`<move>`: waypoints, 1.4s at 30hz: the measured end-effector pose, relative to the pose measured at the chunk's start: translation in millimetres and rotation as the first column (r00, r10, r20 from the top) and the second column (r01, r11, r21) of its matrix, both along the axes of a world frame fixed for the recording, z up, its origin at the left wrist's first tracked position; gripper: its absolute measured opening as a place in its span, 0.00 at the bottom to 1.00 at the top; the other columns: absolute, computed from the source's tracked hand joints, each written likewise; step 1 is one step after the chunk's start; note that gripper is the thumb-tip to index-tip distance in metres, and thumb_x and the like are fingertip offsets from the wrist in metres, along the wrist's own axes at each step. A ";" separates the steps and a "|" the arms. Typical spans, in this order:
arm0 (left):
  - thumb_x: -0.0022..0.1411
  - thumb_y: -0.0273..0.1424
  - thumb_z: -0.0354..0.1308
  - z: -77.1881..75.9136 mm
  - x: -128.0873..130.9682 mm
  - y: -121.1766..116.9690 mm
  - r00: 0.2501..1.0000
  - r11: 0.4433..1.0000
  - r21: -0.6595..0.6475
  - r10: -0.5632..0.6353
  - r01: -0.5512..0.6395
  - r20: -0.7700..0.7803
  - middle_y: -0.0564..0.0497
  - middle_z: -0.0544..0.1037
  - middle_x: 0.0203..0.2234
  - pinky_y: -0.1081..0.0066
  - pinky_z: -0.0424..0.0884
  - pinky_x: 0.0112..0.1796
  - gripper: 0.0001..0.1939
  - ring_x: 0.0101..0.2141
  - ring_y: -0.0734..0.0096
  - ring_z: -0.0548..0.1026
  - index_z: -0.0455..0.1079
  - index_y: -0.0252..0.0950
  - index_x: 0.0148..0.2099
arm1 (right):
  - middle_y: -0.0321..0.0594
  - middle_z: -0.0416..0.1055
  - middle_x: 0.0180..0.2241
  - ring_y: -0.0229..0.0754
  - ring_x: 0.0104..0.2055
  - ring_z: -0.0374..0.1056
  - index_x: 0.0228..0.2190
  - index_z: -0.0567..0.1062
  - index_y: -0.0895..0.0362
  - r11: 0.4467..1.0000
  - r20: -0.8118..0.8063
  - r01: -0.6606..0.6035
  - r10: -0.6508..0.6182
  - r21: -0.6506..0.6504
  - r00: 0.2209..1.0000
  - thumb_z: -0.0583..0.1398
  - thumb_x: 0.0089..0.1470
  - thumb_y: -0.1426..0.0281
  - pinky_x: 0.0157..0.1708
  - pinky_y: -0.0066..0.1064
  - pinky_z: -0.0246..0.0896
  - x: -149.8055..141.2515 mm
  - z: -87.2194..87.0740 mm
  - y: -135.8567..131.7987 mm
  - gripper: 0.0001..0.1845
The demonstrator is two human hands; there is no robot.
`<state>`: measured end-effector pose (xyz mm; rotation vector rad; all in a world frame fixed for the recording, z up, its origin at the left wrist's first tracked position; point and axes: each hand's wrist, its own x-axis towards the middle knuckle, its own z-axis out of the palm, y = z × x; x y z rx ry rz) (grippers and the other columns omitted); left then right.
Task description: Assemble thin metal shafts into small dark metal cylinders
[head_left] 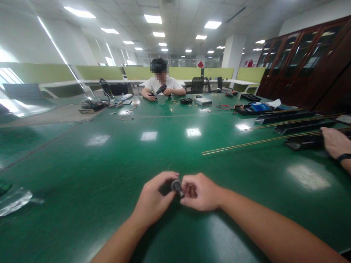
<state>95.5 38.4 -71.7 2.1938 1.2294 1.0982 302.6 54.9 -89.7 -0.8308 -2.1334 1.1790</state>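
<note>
Low in the head view, a small dark metal part with a wider ringed end and a narrower stem is held just above the green table. My left hand grips it from the left, with thumb and fingers curved around its wider end. From the other side, my right hand has its fingers curled in, and its thumb and fingertips close on the stem. The exact kind of part is too small to make out, and my fingers cover some of it.
Thin brass-coloured rods and black channels lie at the right, beside another person's hand. Across the table a person holds a power drill. Clear plastic lies at the left; a tool case stands back right.
</note>
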 end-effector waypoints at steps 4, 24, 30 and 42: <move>0.57 0.29 0.60 3.0 0.9 -0.7 0.999 1.000 0.000 0.024 -0.024 -0.025 0.49 0.78 0.39 0.68 0.73 0.43 0.10 0.40 0.66 0.76 0.73 0.38 0.44 | 0.31 0.68 0.22 0.34 0.22 0.64 0.31 0.69 0.56 0.997 0.035 0.059 -0.061 0.056 0.998 0.66 0.48 0.67 0.23 0.23 0.58 1.3 3.2 2.1 0.11; 0.60 0.33 0.64 2.2 -2.2 -0.2 0.998 0.996 -0.086 -0.017 0.011 -0.063 0.53 0.76 0.39 0.71 0.69 0.42 0.11 0.40 0.69 0.74 0.74 0.44 0.46 | 0.36 0.74 0.33 0.38 0.32 0.68 0.37 0.74 0.56 0.927 -0.049 0.271 -0.268 0.260 0.962 0.63 0.46 0.75 0.33 0.27 0.61 2.3 6.8 6.5 0.13; 0.60 0.33 0.64 1.0 -0.1 1.6 0.997 0.994 -0.107 -0.032 0.024 -0.070 0.54 0.76 0.40 0.72 0.69 0.43 0.12 0.41 0.70 0.74 0.74 0.46 0.47 | 0.36 0.75 0.33 0.38 0.34 0.70 0.36 0.76 0.57 0.926 -0.091 0.242 -0.225 0.289 0.970 0.64 0.47 0.76 0.34 0.27 0.62 1.3 7.4 6.5 0.11; 0.60 0.33 0.63 0.1 0.5 0.2 0.998 0.995 -0.095 -0.020 0.014 -0.065 0.54 0.75 0.40 0.72 0.69 0.43 0.12 0.42 0.71 0.73 0.74 0.46 0.48 | 0.37 0.76 0.31 0.38 0.32 0.71 0.32 0.78 0.57 0.919 -0.104 0.253 -0.232 0.302 0.967 0.64 0.47 0.75 0.34 0.27 0.62 1.2 5.8 7.6 0.07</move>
